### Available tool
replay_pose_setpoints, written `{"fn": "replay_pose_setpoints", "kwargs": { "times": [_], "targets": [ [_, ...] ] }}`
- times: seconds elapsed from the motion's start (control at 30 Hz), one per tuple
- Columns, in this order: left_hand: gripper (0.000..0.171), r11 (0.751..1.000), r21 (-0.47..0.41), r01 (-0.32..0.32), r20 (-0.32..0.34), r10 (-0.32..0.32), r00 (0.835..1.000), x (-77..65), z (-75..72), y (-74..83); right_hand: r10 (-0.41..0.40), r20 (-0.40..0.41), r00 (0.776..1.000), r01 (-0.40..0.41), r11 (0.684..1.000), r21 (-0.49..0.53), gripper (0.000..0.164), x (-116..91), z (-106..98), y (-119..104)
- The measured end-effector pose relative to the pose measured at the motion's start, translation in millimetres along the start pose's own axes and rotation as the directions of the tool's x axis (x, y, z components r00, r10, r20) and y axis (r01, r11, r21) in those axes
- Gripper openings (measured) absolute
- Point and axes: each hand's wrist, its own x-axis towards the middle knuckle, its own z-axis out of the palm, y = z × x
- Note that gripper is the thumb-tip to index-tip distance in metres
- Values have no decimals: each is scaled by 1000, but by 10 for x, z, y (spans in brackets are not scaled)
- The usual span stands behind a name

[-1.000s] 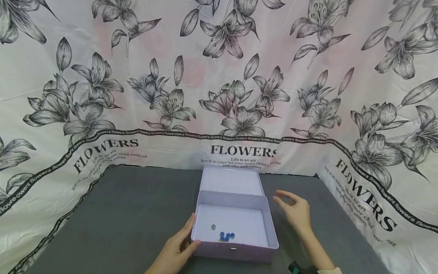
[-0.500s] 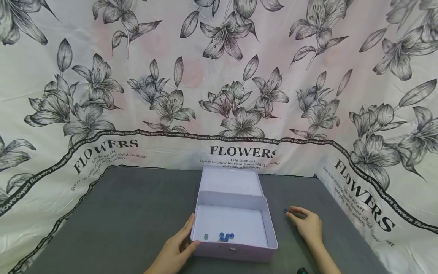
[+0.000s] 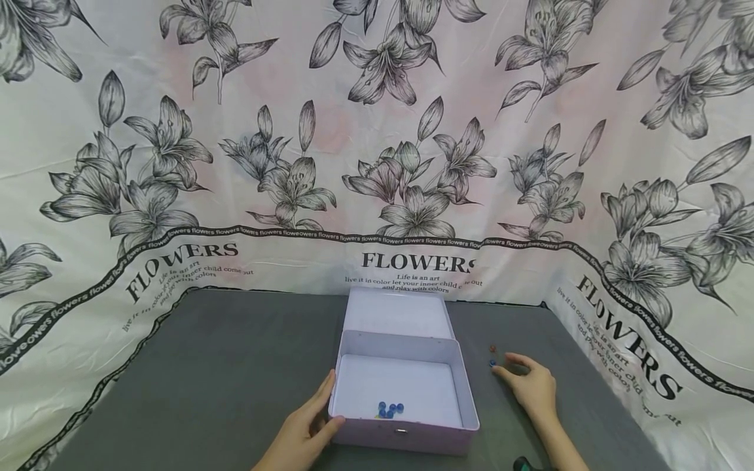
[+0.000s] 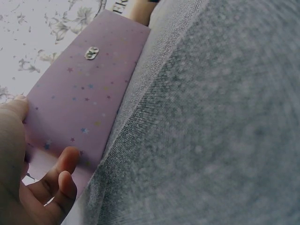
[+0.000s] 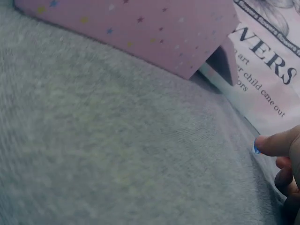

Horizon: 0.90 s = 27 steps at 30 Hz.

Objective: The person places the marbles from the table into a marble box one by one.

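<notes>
My left hand (image 3: 305, 424) holds the front left corner of a lilac box (image 3: 406, 435), thumb at the front rim and the other fingers along the left side. Small stars cover its outside in the left wrist view, where a metal latch (image 4: 92, 52) sits on the front wall. Several blue marbles (image 3: 391, 410) lie inside near the front wall. To the right of the box, my right hand (image 3: 532, 386) has thumb and index finger parted. A blue marble (image 3: 493, 363) is right at the thumb tip. Just behind it lies an orange-brown marble (image 3: 493, 348).
The box's lid (image 3: 397, 314) is folded back behind it. Dark grey cloth (image 3: 235, 373) covers the tabletop. A white curtain (image 3: 412, 163) with printed flowers rises behind and along both sides. A dark band (image 3: 521, 464) shows at my right wrist.
My right hand has moved down and right, and its fingers have parted. The orange-brown marble has come into view. Inside the box, the greenish marble rolled toward the front left and is out of sight.
</notes>
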Motion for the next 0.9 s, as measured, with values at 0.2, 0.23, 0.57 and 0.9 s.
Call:
{"fn": "replay_pose_setpoints", "kwargs": {
  "times": [0.2, 0.23, 0.57, 0.9],
  "targets": [
    [73, 1000, -7, 13, -2, -13, 1000, 1, -3, 15, -34, 7, 999, 34, 999, 2, 32, 7, 47, -31],
    [72, 1000, -6, 14, 0, -14, 1000, 2, -5, 20, -39, 4, 999, 39, 999, 0, 30, 10, 59, -32],
    [73, 999, -7, 32, 32, -32, 999, 21, -24, 31, -79, 4, 997, 79, 997, -26, 17, 20, 133, -12],
    [75, 998, -41, 49, 61, -46, 997, 36, -34, 33, -94, 28, 995, 94, 995, -15, 19, 30, 135, -58]
  ]
}}
